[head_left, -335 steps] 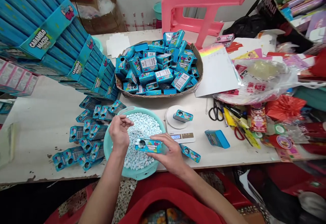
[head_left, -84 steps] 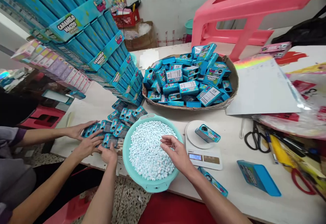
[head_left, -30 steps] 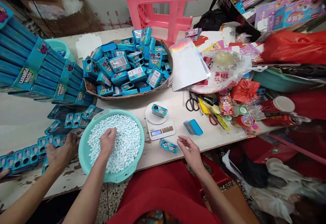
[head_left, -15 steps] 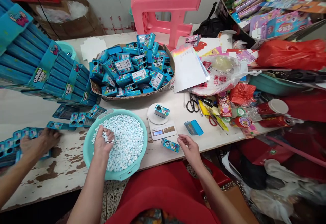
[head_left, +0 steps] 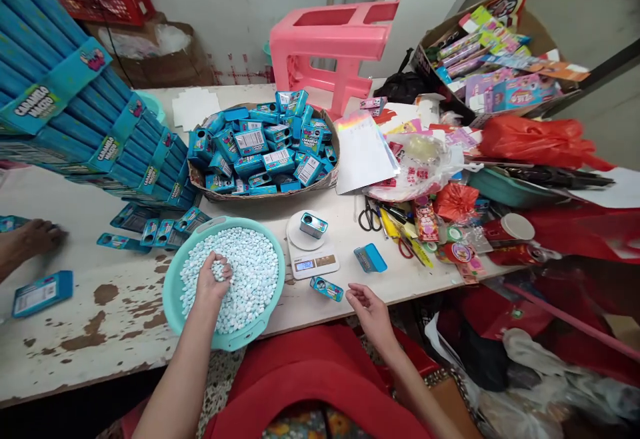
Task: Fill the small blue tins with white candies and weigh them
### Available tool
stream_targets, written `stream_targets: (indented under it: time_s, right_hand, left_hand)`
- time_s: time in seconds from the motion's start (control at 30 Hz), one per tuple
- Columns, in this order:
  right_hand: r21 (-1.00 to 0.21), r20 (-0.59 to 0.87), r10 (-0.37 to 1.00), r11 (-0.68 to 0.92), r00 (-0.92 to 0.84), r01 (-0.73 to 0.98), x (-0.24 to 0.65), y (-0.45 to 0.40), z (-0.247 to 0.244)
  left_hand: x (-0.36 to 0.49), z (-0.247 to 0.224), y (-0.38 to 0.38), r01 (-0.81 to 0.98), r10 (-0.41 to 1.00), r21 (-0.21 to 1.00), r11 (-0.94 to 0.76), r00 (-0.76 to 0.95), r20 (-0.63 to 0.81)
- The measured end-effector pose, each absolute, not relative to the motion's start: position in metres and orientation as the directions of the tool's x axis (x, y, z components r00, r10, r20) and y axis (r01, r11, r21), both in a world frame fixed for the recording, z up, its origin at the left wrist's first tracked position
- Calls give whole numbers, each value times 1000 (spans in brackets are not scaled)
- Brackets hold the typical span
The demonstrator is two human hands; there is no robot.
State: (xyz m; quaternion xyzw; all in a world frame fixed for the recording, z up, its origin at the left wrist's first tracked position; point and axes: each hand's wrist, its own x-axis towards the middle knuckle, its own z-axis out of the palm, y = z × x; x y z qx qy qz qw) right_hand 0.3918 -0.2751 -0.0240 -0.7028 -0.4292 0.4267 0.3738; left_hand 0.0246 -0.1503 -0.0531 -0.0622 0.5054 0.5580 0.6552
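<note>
The round plastic basin (head_left: 172,300) was mint green, its small rounded pieces (head_left: 256,267) pale blue and white; the far plastic stool (head_left: 320,42) was pink.

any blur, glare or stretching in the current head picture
In the head view: co-worker's hand blurred near the left edge; rainbow sheen on the white sheet; scale digits hard to read; stacked blue boxes lean outward, perhaps lens distortion.

Right hand (head_left: 370,310): labelled box (head_left: 327,289) blocks left; blue container (head_left: 369,259) stands ahead; gap between. Left hand (head_left: 211,280): basin (head_left: 173,302) wall surrounds.
</note>
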Motion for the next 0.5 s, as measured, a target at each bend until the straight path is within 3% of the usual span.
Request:
stream_targets:
  time_s: [0.33, 0.5]
  right_hand:
    - [-887, -325, 935, -354, 142, 298, 424, -273, -34]
    - [-885, -341, 918, -385, 201, 260, 425, -284, -41]
  left_hand:
    - [41, -47, -161, -769, 640, 563, 303, -273, -718]
    - [41, -39, -162, -744, 668, 589, 315, -267, -695]
